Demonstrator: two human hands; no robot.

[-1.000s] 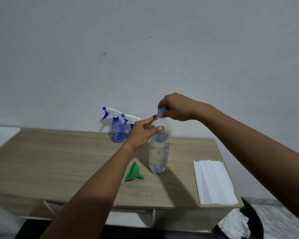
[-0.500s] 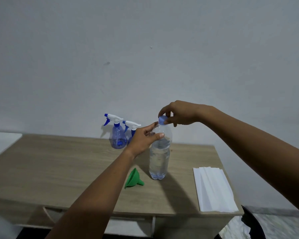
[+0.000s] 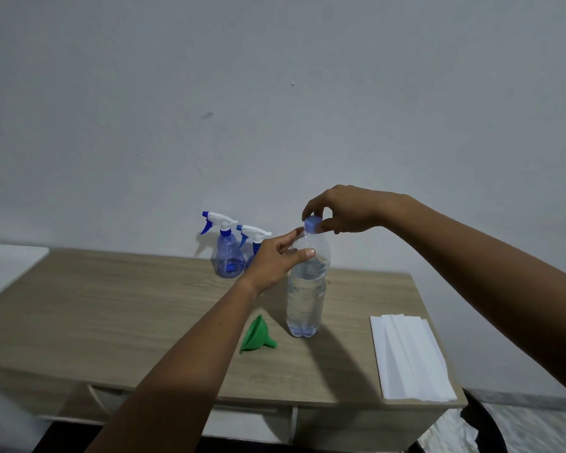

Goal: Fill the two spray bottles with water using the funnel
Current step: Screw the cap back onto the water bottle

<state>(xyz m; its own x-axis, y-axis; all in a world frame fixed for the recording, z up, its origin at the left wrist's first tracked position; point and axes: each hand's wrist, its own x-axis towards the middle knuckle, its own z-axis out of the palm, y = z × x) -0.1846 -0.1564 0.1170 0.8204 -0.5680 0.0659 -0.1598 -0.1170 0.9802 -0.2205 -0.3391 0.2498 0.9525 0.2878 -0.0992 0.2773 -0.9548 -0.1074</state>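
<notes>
fingers (image 3: 311, 254) of the left hand (image 3: 272, 261) curl around the shoulder of a clear water bottle (image 3: 306, 289), thumb on the near side and the other fingertips wrapped behind the neck, gripping it upright on the wooden table (image 3: 111, 308). the right hand (image 3: 343, 212) reaches in from the right and hangs over the top of the bottle, its thumb and fingertips pinched on the blue cap (image 3: 312, 223), which sits on the neck; whether it is screwed tight or loosened cannot be told. the bottle is filled with water up to about its shoulder and stands near the middle of the table.

the green funnel (image 3: 257, 336) lies on its side on the tabletop just left of the bottle's base, wide mouth to the left, spout pointing right toward the bottle, not touching it. two blue spray bottles stand at the back edge of the table against the grey wall (image 3: 275, 93): the left spray bottle (image 3: 227, 256) is in full view with its white and blue trigger head on, and the right spray bottle (image 3: 254, 243) stands just beside it, its body mostly hidden behind the left hand, only the trigger head and a strip of blue showing. both appear to hold little or no water.

a stack of folded white paper towels (image 3: 409, 358) lies flat at the right end of the table, well apart from the bottle. below the table's right corner the rim of a dark bin (image 3: 484, 423) with white crumpled paper inside shows.
</notes>
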